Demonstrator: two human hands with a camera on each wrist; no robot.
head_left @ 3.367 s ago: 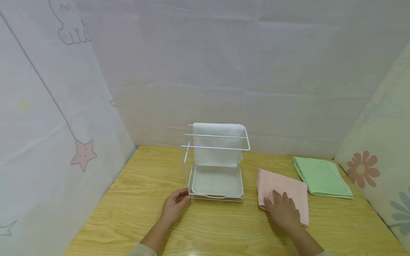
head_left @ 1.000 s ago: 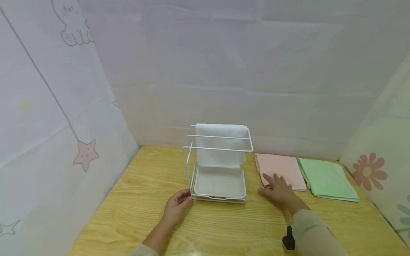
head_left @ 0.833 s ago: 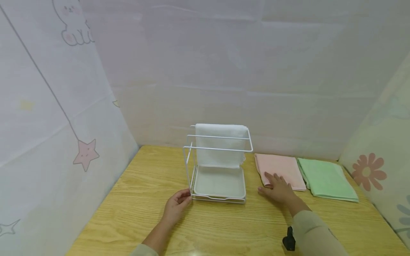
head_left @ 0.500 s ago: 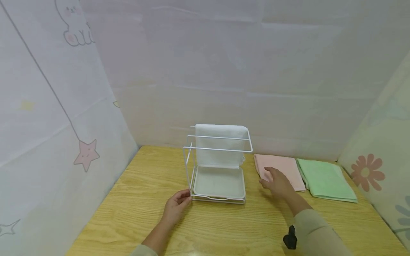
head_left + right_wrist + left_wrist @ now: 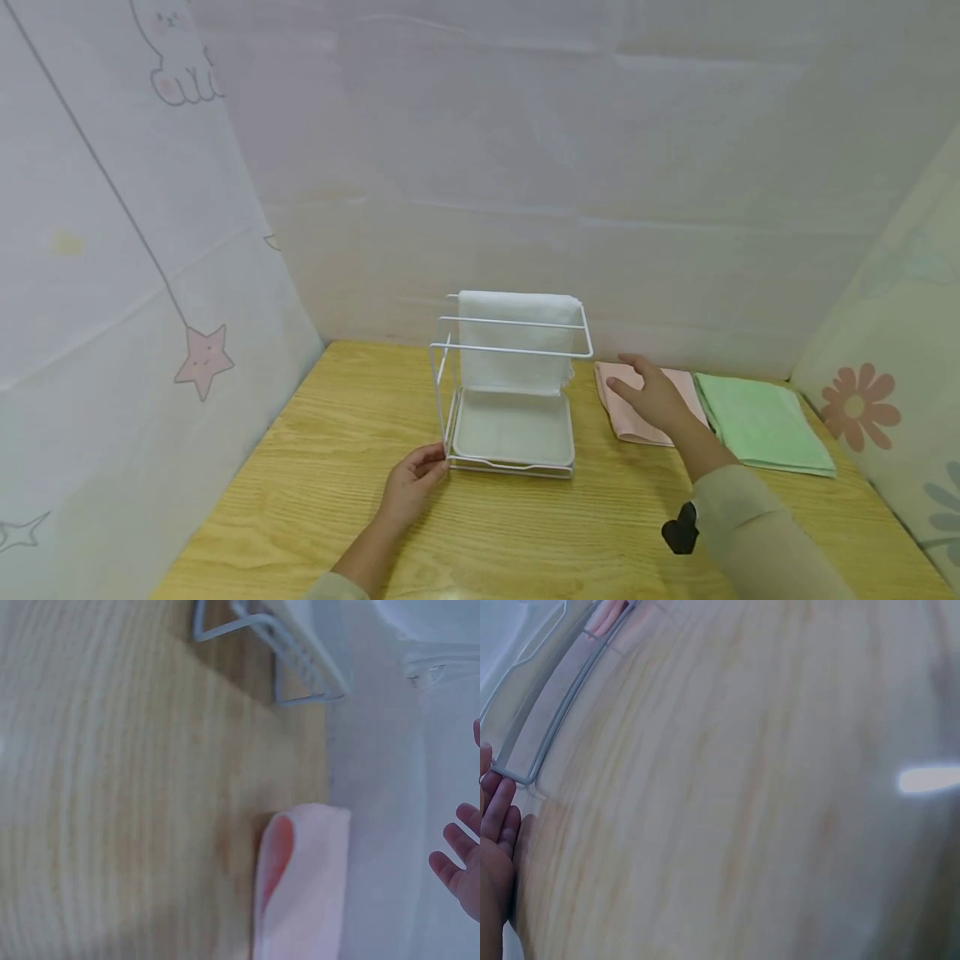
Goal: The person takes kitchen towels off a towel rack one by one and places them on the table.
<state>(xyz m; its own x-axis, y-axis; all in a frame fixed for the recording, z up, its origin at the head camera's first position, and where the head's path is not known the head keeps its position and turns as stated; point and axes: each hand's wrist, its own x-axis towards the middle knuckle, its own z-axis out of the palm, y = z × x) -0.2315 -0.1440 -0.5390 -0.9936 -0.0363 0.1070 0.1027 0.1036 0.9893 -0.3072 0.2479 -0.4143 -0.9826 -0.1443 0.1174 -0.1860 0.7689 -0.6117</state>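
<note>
A white wire towel rack (image 5: 510, 350) stands on the wooden table with a white towel (image 5: 513, 375) draped over its rear bar. A shallow white tray (image 5: 513, 429) sits in its base. My left hand (image 5: 411, 487) pinches the rack's near left bottom corner; the left wrist view shows the fingers (image 5: 496, 814) at that wire corner. Over the folded pink towel (image 5: 624, 421) hovers my right hand (image 5: 654, 400), thumb and fingers spread and holding nothing. In the right wrist view those fingers (image 5: 448, 866) appear apart from the pink towel (image 5: 307, 892).
A folded green towel (image 5: 761, 425) lies right of the pink one, their edges close together. Fabric walls rise behind the table (image 5: 330, 433) and at both sides. A black device (image 5: 680, 531) shows beside the right sleeve.
The pink towel has moved back, up beside the green one. My right hand has since let go of it, lifting and moving farther back. The left hand keeps its place on the rack.
</note>
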